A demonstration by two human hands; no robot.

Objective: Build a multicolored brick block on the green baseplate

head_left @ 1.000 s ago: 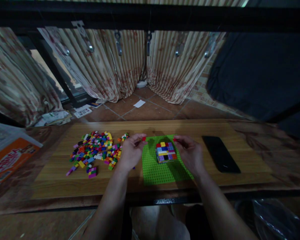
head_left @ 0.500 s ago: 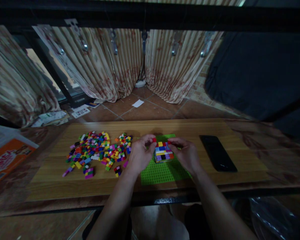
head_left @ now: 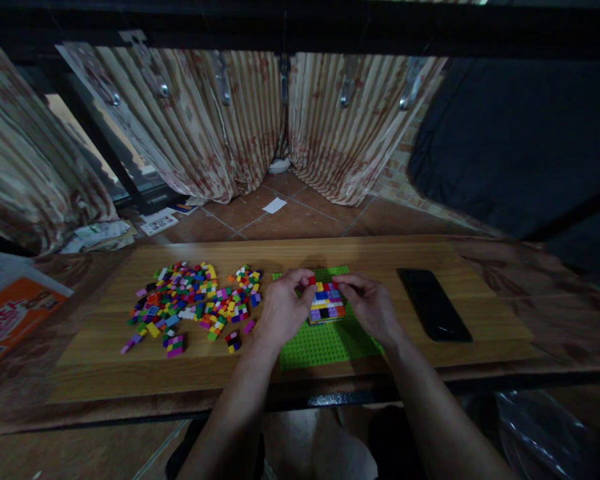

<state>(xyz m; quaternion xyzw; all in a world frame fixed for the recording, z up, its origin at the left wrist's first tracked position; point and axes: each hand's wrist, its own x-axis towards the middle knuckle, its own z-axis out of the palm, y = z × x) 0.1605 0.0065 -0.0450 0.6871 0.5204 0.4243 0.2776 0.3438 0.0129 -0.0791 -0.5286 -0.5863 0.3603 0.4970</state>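
Left grip (head_left: 285, 305) and right grip (head_left: 373, 305), each clamped on a red brick (head_left: 312, 281), its outline mostly hidden.

Okay so, going by the seated person's left and right: baseplate (head_left: 320, 347) is roughly mid-board (head_left: 200, 377), with the brick block (head_left: 327, 308) sitting on it, between the left hand (head_left: 287, 307) and right hand (head_left: 369, 308). Loose bricks (head_left: 173, 320) are spread over the board's left part, phone (head_left: 434, 305) lies right of the baseplate. Box (head_left: 23, 320) is off the left end, curtains (head_left: 240, 127) hang behind, paper sheet (head_left: 275, 205) on the floor (head_left: 313, 217) past the board.
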